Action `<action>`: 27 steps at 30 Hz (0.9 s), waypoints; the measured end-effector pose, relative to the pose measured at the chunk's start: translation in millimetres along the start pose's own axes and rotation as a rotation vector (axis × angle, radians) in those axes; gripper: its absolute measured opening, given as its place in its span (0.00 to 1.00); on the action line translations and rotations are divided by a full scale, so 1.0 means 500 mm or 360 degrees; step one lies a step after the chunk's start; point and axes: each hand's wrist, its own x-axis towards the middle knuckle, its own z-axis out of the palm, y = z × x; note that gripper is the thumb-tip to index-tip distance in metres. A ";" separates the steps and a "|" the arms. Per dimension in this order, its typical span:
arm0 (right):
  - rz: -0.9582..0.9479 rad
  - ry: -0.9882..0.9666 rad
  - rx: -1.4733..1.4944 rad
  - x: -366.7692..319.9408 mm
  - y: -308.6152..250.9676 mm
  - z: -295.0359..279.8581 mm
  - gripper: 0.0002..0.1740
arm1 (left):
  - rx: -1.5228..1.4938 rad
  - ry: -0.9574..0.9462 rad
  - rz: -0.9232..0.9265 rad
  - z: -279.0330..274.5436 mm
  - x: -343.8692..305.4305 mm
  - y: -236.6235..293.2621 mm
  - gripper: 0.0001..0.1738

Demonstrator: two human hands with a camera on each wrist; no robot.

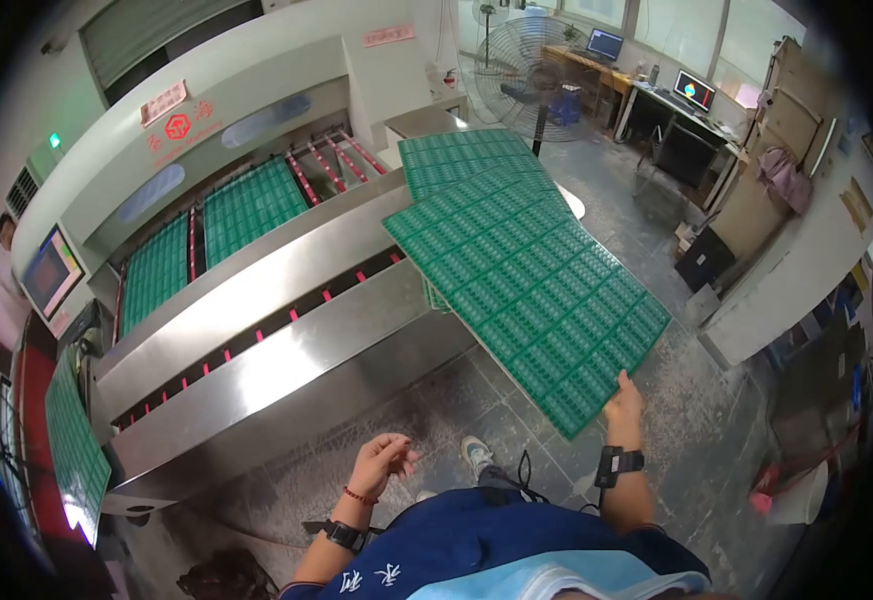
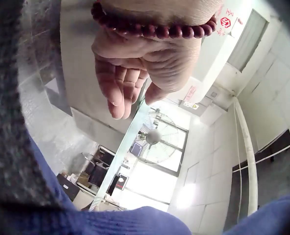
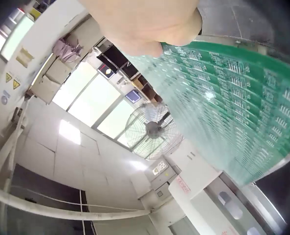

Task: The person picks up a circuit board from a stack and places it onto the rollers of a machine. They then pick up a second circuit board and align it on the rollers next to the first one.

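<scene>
A large green printed circuit board panel (image 1: 536,300) is held out at a tilt, its near right corner in my right hand (image 1: 624,400). The right wrist view shows that hand (image 3: 145,24) pinching the panel's edge, with rows of repeated circuits on the panel's face (image 3: 233,93). The far end overlaps another green panel (image 1: 466,150) at the machine's end. My left hand (image 1: 384,462) hangs in front of the machine, apart from the panel, fingers loosely curled. In the left wrist view nothing lies in that hand (image 2: 135,73); the panel's thin edge (image 2: 123,152) shows beyond it.
A long white machine (image 1: 256,70) with metal rails (image 1: 256,330) and pink rollers stands to the left, green panels (image 1: 251,205) inside it. Another panel (image 1: 74,450) leans at far left. A large fan (image 1: 536,80) and desks (image 1: 676,105) stand behind. A white cabinet (image 1: 796,260) is to the right.
</scene>
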 end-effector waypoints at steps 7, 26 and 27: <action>0.0407 -0.0381 -0.0190 0.025 0.109 0.092 0.17 | -0.0026 -0.0002 0.0060 0.009 0.012 0.011 0.10; 0.0333 -0.0622 -0.0824 0.099 0.266 0.328 0.21 | -0.0153 0.0559 0.0331 -0.068 -0.058 -0.004 0.10; 0.0313 -0.0667 -0.0881 0.108 0.265 0.328 0.26 | -0.0147 0.0563 0.0322 -0.066 -0.054 0.002 0.10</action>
